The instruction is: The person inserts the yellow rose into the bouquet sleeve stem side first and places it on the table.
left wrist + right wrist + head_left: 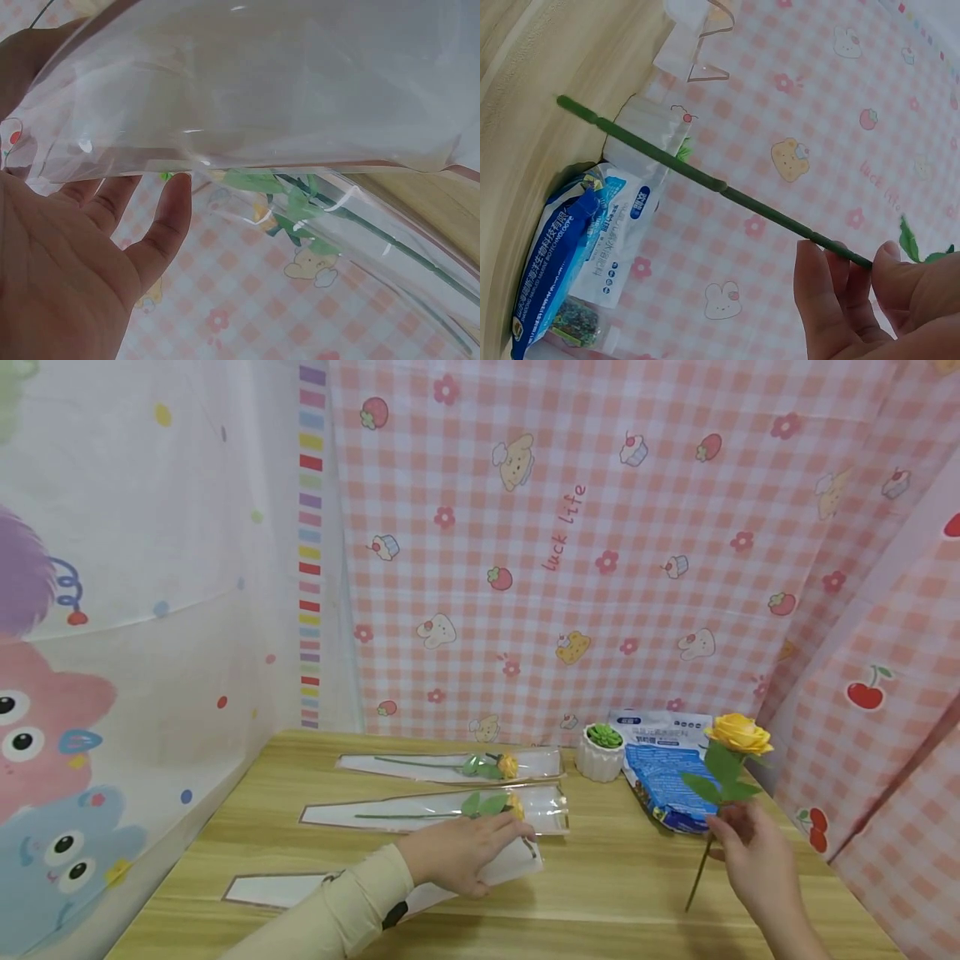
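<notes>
My right hand [761, 864] pinches an artificial yellow rose [738, 733] by its green stem, with the bloom up and the stem pointing down. In the right wrist view the bare stem [660, 155] runs out past the fingertips. My left hand [459, 853] holds the wide end of a flower wrapping sleeve [273, 890], raised off the table. Seen from the left wrist, the clear sleeve [247, 90] bulges, with the thumb by its upper edge and fingers along its lower edge. The forearm covers part of this sleeve.
Behind the left hand lie two sleeves [330, 814], [543, 764], each with a yellow rose inside. A white pot [598, 764] with a green succulent and a blue-and-white bag [667, 781] stand at the back right. Patterned curtains [465, 568] surround the wooden table [600, 893].
</notes>
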### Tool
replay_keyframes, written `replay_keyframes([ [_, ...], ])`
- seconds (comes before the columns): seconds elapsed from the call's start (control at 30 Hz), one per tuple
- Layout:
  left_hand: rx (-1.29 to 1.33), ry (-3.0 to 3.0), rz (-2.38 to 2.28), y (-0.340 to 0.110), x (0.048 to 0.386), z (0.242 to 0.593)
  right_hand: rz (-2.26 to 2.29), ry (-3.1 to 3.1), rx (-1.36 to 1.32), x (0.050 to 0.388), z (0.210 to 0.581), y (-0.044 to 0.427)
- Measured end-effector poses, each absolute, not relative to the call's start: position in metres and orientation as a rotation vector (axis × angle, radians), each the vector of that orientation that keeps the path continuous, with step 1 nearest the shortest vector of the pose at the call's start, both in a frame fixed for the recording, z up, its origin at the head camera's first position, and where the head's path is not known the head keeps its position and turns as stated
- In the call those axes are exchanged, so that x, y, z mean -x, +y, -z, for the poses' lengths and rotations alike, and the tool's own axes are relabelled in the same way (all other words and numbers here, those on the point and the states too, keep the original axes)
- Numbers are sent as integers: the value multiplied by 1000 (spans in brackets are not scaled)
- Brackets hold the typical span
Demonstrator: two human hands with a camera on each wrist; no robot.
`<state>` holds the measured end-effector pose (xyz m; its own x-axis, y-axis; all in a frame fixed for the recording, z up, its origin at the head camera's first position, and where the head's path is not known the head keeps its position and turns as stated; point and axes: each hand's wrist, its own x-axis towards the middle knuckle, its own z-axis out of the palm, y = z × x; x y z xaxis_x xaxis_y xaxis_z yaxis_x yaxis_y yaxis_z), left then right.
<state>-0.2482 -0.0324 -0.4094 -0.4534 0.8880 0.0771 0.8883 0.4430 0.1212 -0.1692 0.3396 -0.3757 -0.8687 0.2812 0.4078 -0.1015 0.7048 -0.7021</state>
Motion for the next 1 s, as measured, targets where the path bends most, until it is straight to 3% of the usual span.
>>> replay_keyframes([
  [1.0, 1659, -2624, 188, -28, 245, 411, -1205, -2200, -9, 172, 365, 314],
])
